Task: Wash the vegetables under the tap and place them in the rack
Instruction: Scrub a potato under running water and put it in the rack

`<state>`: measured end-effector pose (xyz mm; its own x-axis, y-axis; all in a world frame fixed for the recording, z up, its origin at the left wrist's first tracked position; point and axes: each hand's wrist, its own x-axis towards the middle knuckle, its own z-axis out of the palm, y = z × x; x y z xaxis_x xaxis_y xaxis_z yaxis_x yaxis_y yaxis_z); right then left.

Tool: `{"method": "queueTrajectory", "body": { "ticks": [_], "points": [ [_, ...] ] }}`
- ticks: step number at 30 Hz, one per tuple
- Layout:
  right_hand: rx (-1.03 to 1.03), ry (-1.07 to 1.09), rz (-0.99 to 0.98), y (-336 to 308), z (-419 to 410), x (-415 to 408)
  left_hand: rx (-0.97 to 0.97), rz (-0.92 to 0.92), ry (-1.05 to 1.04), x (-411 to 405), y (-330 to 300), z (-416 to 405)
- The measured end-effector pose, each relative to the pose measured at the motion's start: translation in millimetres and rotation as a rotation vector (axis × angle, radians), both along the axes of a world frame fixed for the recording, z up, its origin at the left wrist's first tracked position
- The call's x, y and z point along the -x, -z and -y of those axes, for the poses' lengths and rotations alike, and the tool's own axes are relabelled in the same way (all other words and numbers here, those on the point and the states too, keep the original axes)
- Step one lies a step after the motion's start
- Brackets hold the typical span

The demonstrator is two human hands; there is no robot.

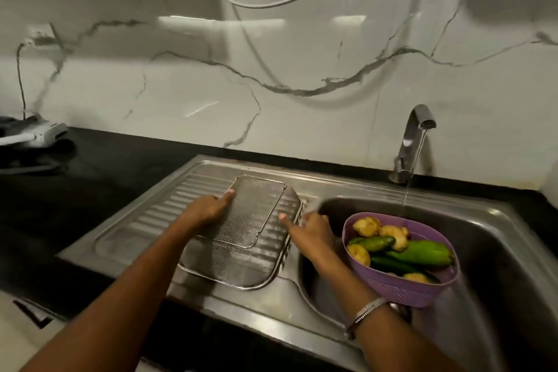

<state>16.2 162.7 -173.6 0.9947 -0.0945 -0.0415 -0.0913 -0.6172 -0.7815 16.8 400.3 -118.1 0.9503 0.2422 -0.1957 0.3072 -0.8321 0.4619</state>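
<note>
Both hands are on the mesh rack (241, 232), which sits on the ribbed drainboard (169, 208) of the steel sink (498, 220), just left of the basin. The left hand (205, 208) holds the rack's left rim, fingers curled over the edge; the right hand (311, 229) grips its right rim beside the basin. Water runs from the tap (413, 142) at the sink's back edge, falling at the far rim of the purple basket (401, 287). Inside it lie the vegetables (401, 248), green ones and yellowish lumps. The black tabletop (90, 166) stretches away left.
</note>
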Motion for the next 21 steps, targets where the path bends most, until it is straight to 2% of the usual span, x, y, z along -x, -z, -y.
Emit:
{"method": "queueTrajectory", "body": {
  "ticks": [4, 5, 8, 11, 14, 16, 18, 21],
  "points": [
    [-0.073, -0.024, -0.027, 2.6, 6.9, 4.4, 0.09, 0.023, -0.017, -3.0, 1.7, 1.1],
    [-0.163, -0.033, -0.054, -0.3, 7.4, 7.1, 0.141, 0.034, -0.023, -5.3, 3.9, -0.2],
    [-0.602, 0.007, -0.193, -12.0, 11.3, 11.9, 0.354, 0.131, -0.055, -5.2, 2.1, 4.0],
    [-0.912, 0.011, -0.233, -28.9, 19.0, 10.7, 0.496, 0.412, -0.045, -3.1, -16.9, 18.1],
    [-1.179, -0.025, -0.052, -55.1, 26.0, 6.8, 0.545, 0.748, 0.071, 1.9, -48.0, 24.5],
    [-1.219, -0.047, 0.127, -68.6, 29.0, 5.3, 0.669, 0.919, 0.198, 2.2, -61.9, 26.4],
    [-1.182, -0.071, 0.223, -71.4, 28.2, 6.6, 0.997, 0.981, 0.252, 11.7, -70.3, 31.0],
    [-1.005, -0.113, 0.269, -57.7, 21.3, 11.8, 1.462, 0.811, 0.196, 26.6, -55.9, 24.2]
  ]
}}
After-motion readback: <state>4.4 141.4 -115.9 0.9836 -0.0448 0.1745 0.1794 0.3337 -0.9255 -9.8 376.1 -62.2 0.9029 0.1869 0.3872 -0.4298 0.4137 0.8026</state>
